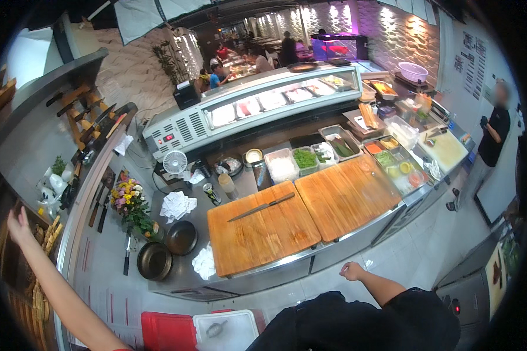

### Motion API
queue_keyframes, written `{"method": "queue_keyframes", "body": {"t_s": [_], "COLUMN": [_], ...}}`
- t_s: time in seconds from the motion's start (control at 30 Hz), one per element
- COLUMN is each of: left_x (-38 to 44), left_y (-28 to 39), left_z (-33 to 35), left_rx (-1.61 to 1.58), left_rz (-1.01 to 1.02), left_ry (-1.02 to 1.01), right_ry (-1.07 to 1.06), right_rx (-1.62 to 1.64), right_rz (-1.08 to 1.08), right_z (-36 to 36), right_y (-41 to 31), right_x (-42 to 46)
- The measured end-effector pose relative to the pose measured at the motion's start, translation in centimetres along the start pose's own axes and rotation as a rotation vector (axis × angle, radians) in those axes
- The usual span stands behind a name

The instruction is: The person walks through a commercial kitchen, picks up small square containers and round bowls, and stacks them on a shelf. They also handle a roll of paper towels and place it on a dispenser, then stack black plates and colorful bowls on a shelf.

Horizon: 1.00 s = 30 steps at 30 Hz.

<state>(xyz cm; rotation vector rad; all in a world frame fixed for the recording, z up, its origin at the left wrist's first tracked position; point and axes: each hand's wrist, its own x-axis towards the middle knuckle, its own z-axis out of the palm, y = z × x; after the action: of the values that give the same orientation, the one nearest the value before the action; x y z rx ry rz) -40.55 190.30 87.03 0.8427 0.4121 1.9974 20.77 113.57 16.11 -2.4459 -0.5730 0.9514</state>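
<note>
My left hand (18, 226) reaches out at the far left, fingers apart and holding nothing. Woven brown pieces (46, 256) and white ornaments (55, 184) on a shelf are nearest to it. Low in front of my body, my right hand (352, 271) hangs above the floor with its fingers curled. Whether anything small is in it cannot be made out. Before me, two wooden cutting boards (263, 237) (347, 193) lie side by side on the steel counter. A long knife (261, 206) rests across the left board, touched by neither hand.
A glass display case (272, 101) runs behind the counter. Tubs of white food (281, 164) and greens (304, 158) line the boards. Two dark pans (154, 261) (182, 237) stand left. A red-and-white cooler (226, 329) sits on the floor. Another person (494, 131) stands right.
</note>
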Motion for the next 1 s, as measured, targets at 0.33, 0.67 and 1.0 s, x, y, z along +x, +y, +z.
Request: {"method": "queue_keyframes", "body": {"t_s": [0.33, 0.67, 1.0], "left_x": [-53.6, -99.6, -107.8], "left_y": [-4.4, -31.1, -34.8], "left_z": [12.0, -12.8, -12.1], "left_rx": [-0.098, 0.745, 1.671], "left_rz": [0.607, -0.768, -0.995], "left_ry": [-0.966, -1.986, -1.957], "right_ry": [-0.329, -0.26, 1.006], "right_rx": [0.108, 0.592, 1.282], "right_rz": [0.361, 0.465, 0.91], "right_z": [-0.5, 1.6, 0.6], "right_y": [6.0, 22.6, 44.1], "right_x": [-9.7, -25.7, -42.5]}}
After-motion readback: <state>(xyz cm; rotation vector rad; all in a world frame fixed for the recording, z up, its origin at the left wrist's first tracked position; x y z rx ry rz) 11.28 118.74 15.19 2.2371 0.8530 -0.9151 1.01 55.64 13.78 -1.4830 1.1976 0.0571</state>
